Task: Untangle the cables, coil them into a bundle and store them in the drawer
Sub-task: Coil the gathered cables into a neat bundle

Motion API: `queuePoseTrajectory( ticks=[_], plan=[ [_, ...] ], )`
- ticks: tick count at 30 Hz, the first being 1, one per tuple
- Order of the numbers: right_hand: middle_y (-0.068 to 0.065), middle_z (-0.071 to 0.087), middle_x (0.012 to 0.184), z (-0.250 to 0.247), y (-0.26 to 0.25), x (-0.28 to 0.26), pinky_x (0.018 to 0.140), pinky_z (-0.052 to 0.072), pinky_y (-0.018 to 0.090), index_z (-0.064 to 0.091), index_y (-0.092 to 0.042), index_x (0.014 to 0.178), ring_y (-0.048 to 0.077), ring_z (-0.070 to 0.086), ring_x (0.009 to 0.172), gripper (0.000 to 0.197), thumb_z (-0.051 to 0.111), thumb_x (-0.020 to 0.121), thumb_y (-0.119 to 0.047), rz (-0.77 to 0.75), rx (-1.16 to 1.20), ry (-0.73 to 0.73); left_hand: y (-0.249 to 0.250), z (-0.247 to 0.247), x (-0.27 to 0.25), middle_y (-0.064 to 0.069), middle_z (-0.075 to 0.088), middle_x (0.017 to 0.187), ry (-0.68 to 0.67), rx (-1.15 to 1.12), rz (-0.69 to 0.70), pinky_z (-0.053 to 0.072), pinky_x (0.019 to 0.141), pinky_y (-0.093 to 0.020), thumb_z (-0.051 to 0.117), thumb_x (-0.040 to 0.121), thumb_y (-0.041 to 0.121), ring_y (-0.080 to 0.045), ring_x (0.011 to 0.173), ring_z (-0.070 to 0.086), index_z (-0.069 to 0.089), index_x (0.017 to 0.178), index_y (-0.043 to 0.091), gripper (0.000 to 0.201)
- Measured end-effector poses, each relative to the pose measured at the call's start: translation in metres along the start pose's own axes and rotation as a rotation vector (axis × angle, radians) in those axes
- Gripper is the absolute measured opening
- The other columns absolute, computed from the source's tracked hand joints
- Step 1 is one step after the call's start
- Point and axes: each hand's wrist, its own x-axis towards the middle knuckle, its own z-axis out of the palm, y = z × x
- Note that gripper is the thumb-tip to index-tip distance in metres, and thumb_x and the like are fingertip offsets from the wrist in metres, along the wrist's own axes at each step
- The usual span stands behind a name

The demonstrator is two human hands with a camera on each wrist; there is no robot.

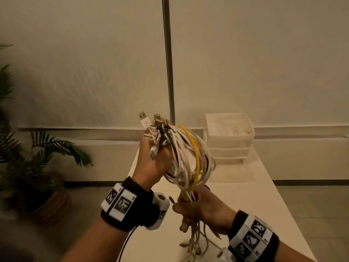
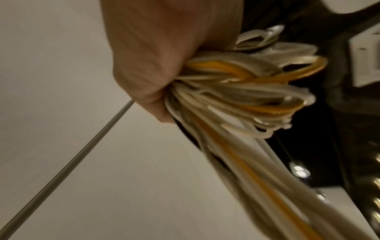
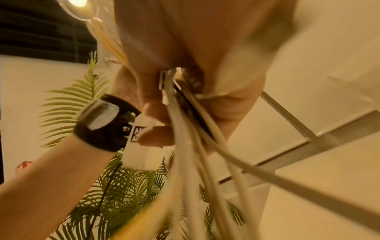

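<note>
Pale wall behind, white counter (image 1: 236, 214) below, and both hands are up: the left hand (image 1: 156, 163) clenches the looped cables (image 1: 188, 154), plugs bunched at the top, likely to keep the coil from springing apart; the right hand (image 1: 202, 208) clamps the loose tails. Stacked drawers (image 1: 229, 144) wait beyond, top one open with pale contents I can't make out

the light was dim and warm yellow. a lamp (image 3: 77, 2) glared at the right wrist view's top. both wrist views were smeared with blur; the head view's edges bowed.
</note>
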Motion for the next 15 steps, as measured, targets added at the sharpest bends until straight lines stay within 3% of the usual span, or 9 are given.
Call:
queuePoseTrajectory(
  ticks=[2, 3, 4, 7, 8, 10, 13, 15],
  plan=[
    [0.009, 0.053, 0.056, -0.004, 0.005, 0.003, 0.060, 0.051, 0.040, 0.052, -0.008, 0.082, 0.027, 0.055, 0.050, 0.017, 0.067, 0.086, -0.018, 0.036, 0.028, 0.055, -0.011, -0.007, 0.010, -0.013, 0.062, 0.082, 0.065, 0.114, -0.091, 0.055, 0.067, -0.038, 0.066, 0.083, 0.020, -0.016, 0.071, 0.063, 0.055, 0.098, 0.002, 0.026],
    [0.009, 0.053, 0.057, -0.008, 0.006, 0.003, 0.061, 0.052, 0.043, 0.051, -0.009, 0.083, 0.027, 0.052, 0.050, 0.016, 0.066, 0.086, -0.016, 0.036, 0.001, 0.067, -0.013, -0.010, 0.012, -0.013, 0.060, 0.078, 0.064, 0.187, -0.100, 0.054, 0.063, -0.030, 0.063, 0.086, 0.007, -0.010, 0.066, 0.061, 0.052, 0.097, -0.002, 0.018],
    [0.009, 0.053, 0.058, -0.012, 0.007, 0.001, 0.063, 0.054, 0.047, 0.051, -0.009, 0.085, 0.027, 0.052, 0.052, 0.015, 0.065, 0.086, -0.014, 0.042, -0.033, 0.062, -0.013, -0.014, 0.014, -0.012, 0.058, 0.074, 0.052, 0.279, -0.082, 0.051, 0.058, -0.028, 0.058, 0.088, -0.003, -0.011, 0.061, 0.058, 0.054, 0.092, -0.002, 0.006],
    [0.008, 0.058, 0.064, -0.021, 0.009, -0.009, 0.070, 0.057, 0.055, 0.054, -0.009, 0.090, 0.028, 0.059, 0.057, 0.013, 0.062, 0.083, -0.015, 0.102, -0.216, 0.029, -0.009, -0.028, 0.024, 0.001, 0.062, 0.072, 0.066, 0.449, 0.027, 0.050, 0.060, -0.039, 0.055, 0.085, 0.002, -0.018, 0.065, 0.058, 0.061, 0.080, 0.027, 0.027],
    [0.008, 0.058, 0.064, -0.022, 0.010, -0.013, 0.069, 0.056, 0.051, 0.054, -0.009, 0.089, 0.026, 0.061, 0.058, 0.012, 0.062, 0.084, -0.017, 0.112, -0.259, 0.027, -0.010, -0.035, 0.029, 0.003, 0.062, 0.073, 0.083, 0.508, 0.062, 0.050, 0.063, -0.039, 0.056, 0.085, 0.002, -0.019, 0.069, 0.060, 0.060, 0.078, 0.030, 0.029],
    [0.004, 0.057, 0.065, -0.026, 0.005, -0.024, 0.062, 0.052, 0.035, 0.055, -0.011, 0.086, 0.017, 0.058, 0.056, 0.011, 0.059, 0.086, -0.021, 0.066, -0.378, 0.039, -0.009, -0.043, 0.033, 0.003, 0.065, 0.075, 0.056, 0.703, 0.083, 0.048, 0.064, -0.029, 0.060, 0.083, -0.003, -0.021, 0.074, 0.064, 0.062, 0.078, 0.024, 0.028],
    [-0.002, 0.059, 0.070, -0.040, -0.021, -0.043, 0.061, 0.046, 0.028, 0.057, -0.017, 0.088, 0.009, 0.053, 0.059, 0.009, 0.056, 0.086, -0.025, -0.152, -0.835, 0.054, -0.001, -0.043, 0.029, 0.018, 0.058, 0.062, -0.207, 0.820, 0.034, 0.036, 0.051, -0.008, 0.056, 0.077, -0.010, -0.003, 0.060, 0.058, 0.053, 0.069, 0.030, 0.041],
    [-0.004, 0.061, 0.071, -0.047, -0.044, -0.053, 0.062, 0.047, 0.030, 0.057, -0.021, 0.091, 0.010, 0.053, 0.063, 0.012, 0.052, 0.084, -0.030, -0.280, -1.077, 0.049, 0.005, -0.046, 0.022, 0.021, 0.057, 0.059, -0.387, 0.778, 0.005, 0.038, 0.048, -0.010, 0.052, 0.077, -0.010, 0.004, 0.053, 0.053, 0.048, 0.067, 0.031, 0.042]
  ],
)
